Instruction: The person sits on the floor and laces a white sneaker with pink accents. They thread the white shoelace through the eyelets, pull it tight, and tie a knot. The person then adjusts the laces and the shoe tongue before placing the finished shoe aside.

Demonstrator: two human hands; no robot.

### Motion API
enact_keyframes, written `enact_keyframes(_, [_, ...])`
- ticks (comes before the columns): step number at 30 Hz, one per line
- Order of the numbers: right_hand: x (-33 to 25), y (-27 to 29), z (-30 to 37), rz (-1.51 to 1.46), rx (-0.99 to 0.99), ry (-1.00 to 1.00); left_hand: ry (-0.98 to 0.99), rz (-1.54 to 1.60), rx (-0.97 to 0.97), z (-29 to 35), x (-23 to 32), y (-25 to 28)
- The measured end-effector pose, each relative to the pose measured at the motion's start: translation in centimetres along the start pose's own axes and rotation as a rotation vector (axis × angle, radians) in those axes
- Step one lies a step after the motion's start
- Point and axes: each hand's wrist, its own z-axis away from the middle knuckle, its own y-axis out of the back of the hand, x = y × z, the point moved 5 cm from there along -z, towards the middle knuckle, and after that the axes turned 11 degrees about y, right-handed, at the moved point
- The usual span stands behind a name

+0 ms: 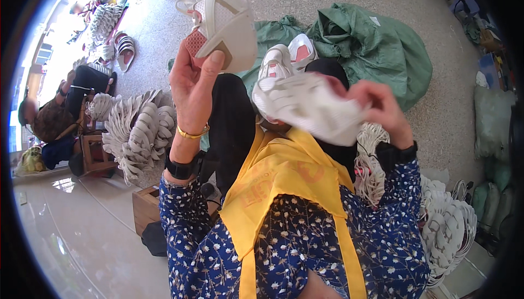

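Raised at the upper left, my left hand point(194, 89) grips a white shoe upper point(236, 34) with pinkish mesh and a tan patch, its thumb pressed on the edge. Over my lap, my right hand point(386, 108) is closed on the heel end of another white shoe upper point(311, 105), which is smeared by motion. Its toe end points left. Just beyond it, a white upper point(275, 61) and a second pale upper with a pink inside point(301, 51) lie by my knees, against green sacking. A yellow apron point(284, 173) covers my lap.
A large green sack point(382, 42) lies ahead. Bundled stacks of white uppers stand at the left point(144, 132), beside my right knee point(372, 162) and at the lower right point(445, 228). A wooden box point(144, 211) is by my left elbow. Another person point(54, 116) sits far left.
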Motion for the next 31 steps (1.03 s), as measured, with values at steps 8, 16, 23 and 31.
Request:
enact_keyframes(8, [7.3, 11.1, 6.3, -0.909, 0.661, 0.320, 0.113, -0.058, 0.052, 1.9, -2.8, 2.7])
enact_keyframes(16, [8.4, 11.0, 6.9, -0.773, 1.080, 0.166, 0.196, -0.491, -0.048, 5.8, -3.7, -0.6])
enact_keyframes(23, [7.1, 8.6, 4.5, -0.728, 0.734, 0.264, -0.179, -1.031, -0.363, 7.9, -7.2, -5.5])
enact_keyframes(31, [6.2, 2.6, 2.2, -0.293, 0.559, 0.092, -0.231, -1.212, -0.481, 7.9, -10.7, -7.4])
